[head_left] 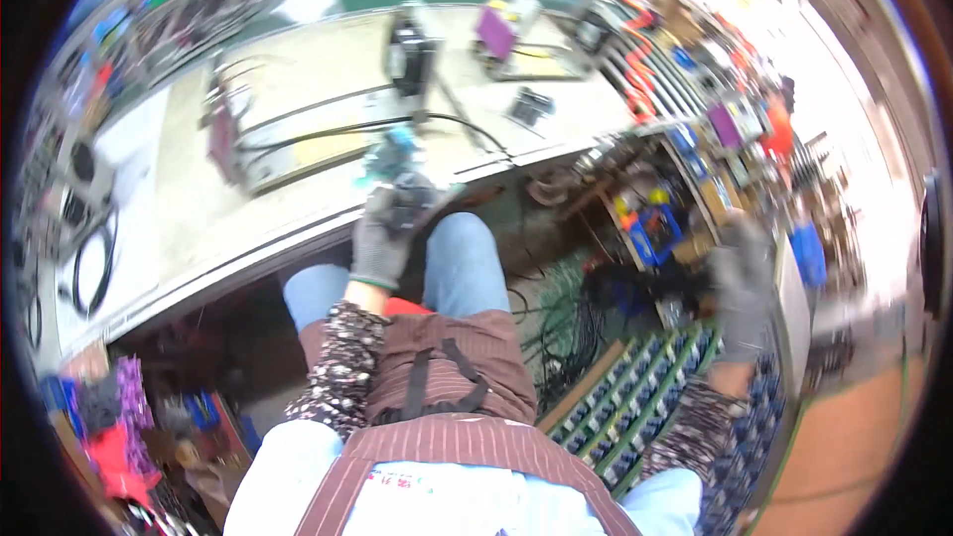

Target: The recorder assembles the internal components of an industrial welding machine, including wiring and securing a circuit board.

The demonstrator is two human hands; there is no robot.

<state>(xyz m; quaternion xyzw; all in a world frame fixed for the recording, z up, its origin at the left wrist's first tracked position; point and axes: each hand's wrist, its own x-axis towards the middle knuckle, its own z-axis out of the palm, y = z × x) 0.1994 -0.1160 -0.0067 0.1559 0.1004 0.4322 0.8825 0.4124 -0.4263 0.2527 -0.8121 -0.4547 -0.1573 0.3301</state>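
Note:
My left hand point(379, 246), in a grey glove, is closed around a small dark part point(409, 202) at the front edge of the workbench point(338, 134). Pale teal material point(392, 154) shows just beyond it, too blurred to name. Far out to the right, my right hand point(743, 283), also grey-gloved, is smeared by motion, and its fingers cannot be made out. Below that hand lies a tray with green dividers point(620, 415) and rows of small dark blue parts.
An upright black device point(409, 58) stands on the bench, with a black cable point(372, 126) running in front of it. Right of it is a fixture with a purple plate point(494, 33). A blue bin point(655, 236) sits on the right-hand shelf. Coiled orange hose point(638, 65) hangs behind.

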